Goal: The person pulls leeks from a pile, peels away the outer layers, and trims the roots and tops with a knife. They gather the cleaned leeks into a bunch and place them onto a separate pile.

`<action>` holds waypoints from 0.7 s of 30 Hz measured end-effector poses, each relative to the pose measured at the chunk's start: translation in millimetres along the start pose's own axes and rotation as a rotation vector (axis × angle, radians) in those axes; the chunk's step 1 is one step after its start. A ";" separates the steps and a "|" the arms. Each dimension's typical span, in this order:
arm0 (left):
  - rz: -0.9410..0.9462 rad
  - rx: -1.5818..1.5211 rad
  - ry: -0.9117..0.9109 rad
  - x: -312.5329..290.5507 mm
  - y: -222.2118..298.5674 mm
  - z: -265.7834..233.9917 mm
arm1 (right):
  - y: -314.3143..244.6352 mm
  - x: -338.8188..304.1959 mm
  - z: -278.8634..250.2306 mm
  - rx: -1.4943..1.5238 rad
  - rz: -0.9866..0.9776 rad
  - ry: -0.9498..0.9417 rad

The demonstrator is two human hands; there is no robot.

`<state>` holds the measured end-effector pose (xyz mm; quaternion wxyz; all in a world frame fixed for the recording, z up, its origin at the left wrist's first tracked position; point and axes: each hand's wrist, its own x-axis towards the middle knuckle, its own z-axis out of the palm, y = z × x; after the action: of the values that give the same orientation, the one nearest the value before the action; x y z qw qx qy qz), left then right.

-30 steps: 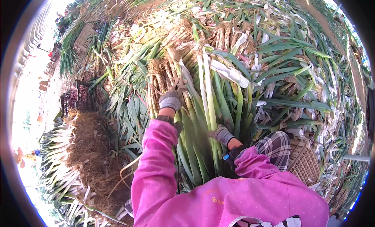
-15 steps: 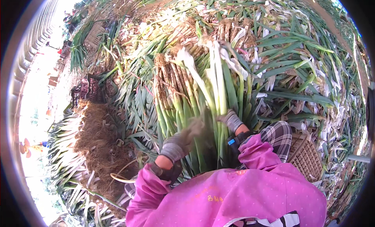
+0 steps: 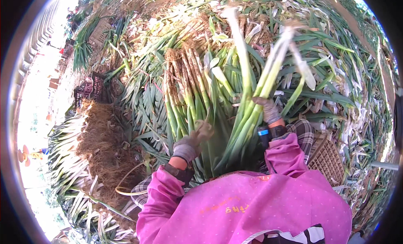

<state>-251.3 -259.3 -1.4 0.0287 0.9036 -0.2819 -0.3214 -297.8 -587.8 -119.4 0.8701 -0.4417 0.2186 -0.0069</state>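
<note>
Head view: a bunch of leeks with clean white stems (image 3: 247,120) slants up before the person's lap, white ends pointing away, green leaves running back towards the body. The gloved right hand (image 3: 268,109) is clamped around the green part; gripping there probably keeps the pale stems free and the bunch together. The two hands are apart. The gloved left hand (image 3: 196,140) is over green leaves left of the bunch, its fingers too blurred to tell whether they grip anything.

Just beyond the left hand, brown-stemmed leeks (image 3: 187,82) lie side by side, roots away from the person, perhaps so their leaves are within easy reach. Farther left, stacked leeks (image 3: 65,156) have their matted roots (image 3: 100,147) facing inward, likely for neatness. A dark crate (image 3: 90,91) stands beyond them; a tan crate (image 3: 326,162) sits near the right knee.

The pink top (image 3: 252,202) hides the held bunch's leaf tips. Its upper ends are smeared, so the stems cannot be counted. Glare washes out the far left, and leaf litter (image 3: 357,101) runs out of frame at right.
</note>
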 end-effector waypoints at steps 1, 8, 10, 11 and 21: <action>0.017 0.051 0.035 9.6 -6.0 1.1 | 19.8 16.3 4.4 0.153 0.094 -0.078; 0.044 0.053 0.092 46.7 -42.2 2.4 | 65.2 45.5 90.8 -0.163 0.146 -0.031; -0.021 -0.045 0.157 59.6 -45.7 -2.5 | 77.9 57.1 99.0 -0.183 0.294 0.060; -0.022 -0.047 0.160 68.6 -50.5 -6.2 | 84.4 60.8 102.2 -0.172 0.340 0.088; 0.111 0.168 0.339 182.3 -88.8 -56.4 | 108.5 69.5 103.0 -0.415 0.283 0.004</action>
<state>-58.3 -288.3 -80.4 0.0181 0.9269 -0.3484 -0.1381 -214.8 -457.0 -176.2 0.7527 -0.5758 0.2767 0.1591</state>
